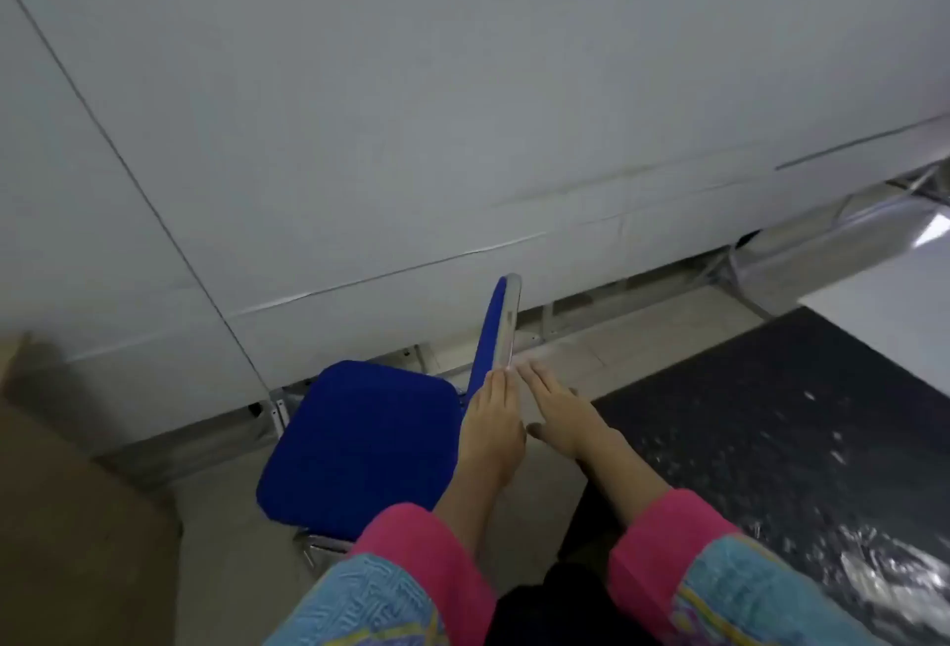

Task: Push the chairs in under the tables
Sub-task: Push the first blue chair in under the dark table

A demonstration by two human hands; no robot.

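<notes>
While both hands (519, 419) touch backrest (506, 321), seat (360, 440) clears table edge (390, 275).

blue chair (360, 440) by white table (462, 105), L hand (491, 419) & R hand (558, 411) flat vs backrest (501, 324)

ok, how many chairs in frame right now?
1. A blue chair at bottom centre, seat partly under the white table, with the left hand and right hand at its backrest. Others may sit out of view.
</notes>
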